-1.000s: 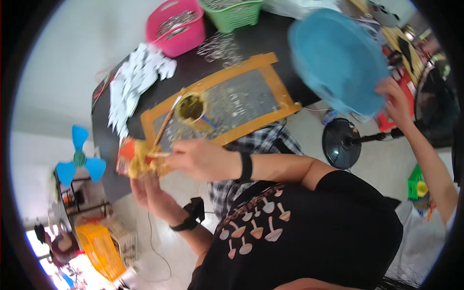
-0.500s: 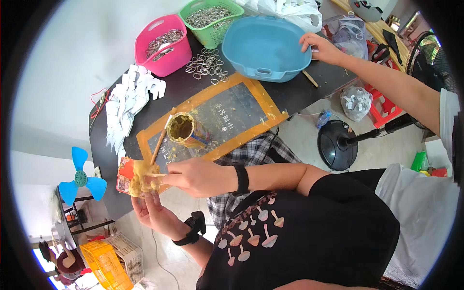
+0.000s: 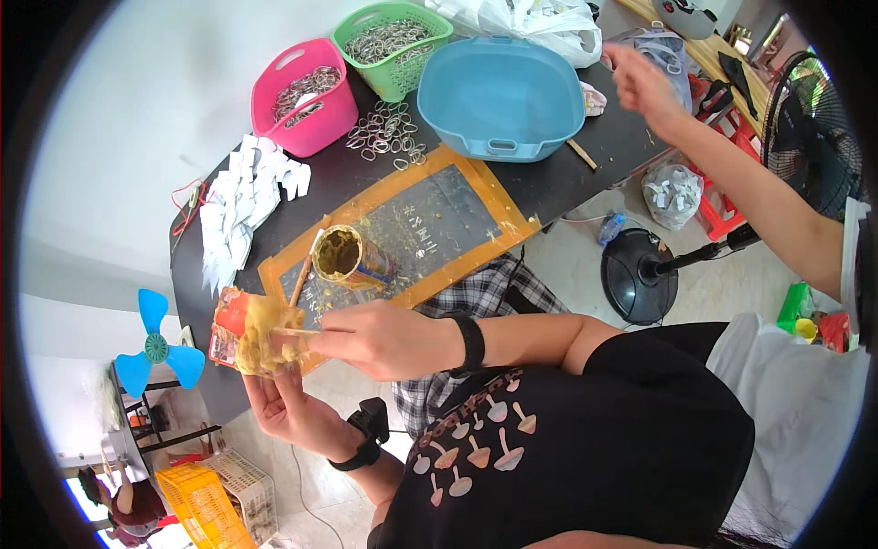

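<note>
A lump of yellowish paste [image 3: 274, 325] clings to a small red and white card [image 3: 226, 328], held from below in the fingers of my left hand [image 3: 297, 416]. My right hand [image 3: 384, 340] pinches a thin pale stick [image 3: 302, 332], whose tip is in the paste. Just beyond my hands an open can [image 3: 352, 259], coated inside with similar paste, stands on an orange-framed dark board [image 3: 439, 224]. A brown stick [image 3: 305, 274] leans beside the can.
A blue basin [image 3: 498, 101], pink basket [image 3: 306, 101] and green basket [image 3: 389, 55] stand at the back; both baskets hold metal rings. Loose rings [image 3: 384, 133] and white strips [image 3: 242, 206] lie on the table. A co-worker's hand [image 3: 645, 87] hovers right of the basin.
The co-worker's hand has let go of the basin's rim and moved up and right. My hands have shifted only slightly, still working at the paste.
</note>
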A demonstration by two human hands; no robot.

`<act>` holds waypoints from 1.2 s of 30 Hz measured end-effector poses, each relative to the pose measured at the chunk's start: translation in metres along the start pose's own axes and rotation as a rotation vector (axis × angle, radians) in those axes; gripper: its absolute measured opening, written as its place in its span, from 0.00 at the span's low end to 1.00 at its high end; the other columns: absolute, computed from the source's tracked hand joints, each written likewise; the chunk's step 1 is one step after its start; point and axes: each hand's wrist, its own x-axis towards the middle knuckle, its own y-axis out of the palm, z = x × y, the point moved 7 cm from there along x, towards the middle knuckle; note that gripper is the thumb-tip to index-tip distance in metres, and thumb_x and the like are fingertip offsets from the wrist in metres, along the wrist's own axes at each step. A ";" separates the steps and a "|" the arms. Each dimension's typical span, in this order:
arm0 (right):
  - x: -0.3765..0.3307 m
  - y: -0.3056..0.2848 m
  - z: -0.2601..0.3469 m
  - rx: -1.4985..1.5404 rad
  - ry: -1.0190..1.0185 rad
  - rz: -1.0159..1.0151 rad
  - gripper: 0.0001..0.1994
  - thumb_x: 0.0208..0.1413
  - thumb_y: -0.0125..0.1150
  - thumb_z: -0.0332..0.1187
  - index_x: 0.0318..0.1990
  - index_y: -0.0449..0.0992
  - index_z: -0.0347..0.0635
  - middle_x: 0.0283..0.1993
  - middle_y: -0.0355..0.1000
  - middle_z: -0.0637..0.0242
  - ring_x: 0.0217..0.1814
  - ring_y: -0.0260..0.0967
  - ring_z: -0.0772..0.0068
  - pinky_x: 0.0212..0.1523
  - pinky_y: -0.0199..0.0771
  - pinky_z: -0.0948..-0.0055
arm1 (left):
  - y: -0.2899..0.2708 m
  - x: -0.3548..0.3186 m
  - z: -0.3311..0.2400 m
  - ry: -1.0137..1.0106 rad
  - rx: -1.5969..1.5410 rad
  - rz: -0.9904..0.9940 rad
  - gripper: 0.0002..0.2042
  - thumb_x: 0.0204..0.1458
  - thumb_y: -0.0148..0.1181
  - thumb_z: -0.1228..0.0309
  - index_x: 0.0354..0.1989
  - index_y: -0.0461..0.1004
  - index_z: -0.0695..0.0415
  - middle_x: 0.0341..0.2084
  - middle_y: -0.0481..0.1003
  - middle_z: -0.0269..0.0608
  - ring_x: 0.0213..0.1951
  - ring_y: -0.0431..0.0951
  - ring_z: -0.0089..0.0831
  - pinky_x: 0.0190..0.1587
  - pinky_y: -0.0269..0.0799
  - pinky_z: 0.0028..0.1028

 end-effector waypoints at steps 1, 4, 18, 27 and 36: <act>0.000 -0.004 0.002 -0.023 -0.014 -0.024 0.15 0.45 0.59 0.23 0.44 0.71 0.39 0.32 0.63 0.63 0.31 0.68 0.59 0.29 0.68 0.65 | 0.005 0.000 -0.003 0.010 0.023 0.019 0.20 0.56 0.52 0.82 0.58 0.62 0.74 0.45 0.75 0.51 0.45 0.78 0.32 0.45 0.76 0.26; 0.000 -0.016 0.009 -0.050 -0.044 -0.097 0.19 0.43 0.59 0.22 0.47 0.71 0.38 0.30 0.63 0.64 0.30 0.68 0.60 0.28 0.68 0.66 | 0.024 -0.005 -0.015 0.019 0.022 0.028 0.20 0.56 0.52 0.82 0.58 0.62 0.74 0.45 0.75 0.52 0.45 0.78 0.31 0.44 0.76 0.25; -0.029 -0.151 0.013 -0.478 0.121 -0.568 0.16 0.44 0.58 0.18 0.43 0.75 0.40 0.32 0.70 0.58 0.30 0.71 0.54 0.28 0.71 0.63 | 0.199 -0.043 -0.014 -0.031 -0.229 0.497 0.20 0.56 0.53 0.84 0.58 0.62 0.74 0.47 0.74 0.50 0.46 0.76 0.27 0.48 0.74 0.25; -0.056 -0.239 -0.026 -0.736 0.206 -0.715 0.11 0.48 0.58 0.22 0.40 0.76 0.39 0.26 0.68 0.59 0.25 0.69 0.54 0.24 0.68 0.63 | 0.283 -0.052 0.006 -0.112 -0.261 0.723 0.20 0.55 0.55 0.81 0.57 0.64 0.73 0.45 0.76 0.47 0.43 0.78 0.26 0.42 0.76 0.23; -0.047 -0.257 -0.044 -0.979 0.219 -0.367 0.06 0.55 0.54 0.29 0.36 0.70 0.35 0.26 0.68 0.59 0.26 0.71 0.54 0.24 0.71 0.63 | 0.313 -0.036 0.029 -0.254 -0.124 0.696 0.18 0.52 0.55 0.80 0.53 0.69 0.70 0.40 0.78 0.44 0.38 0.79 0.24 0.38 0.76 0.22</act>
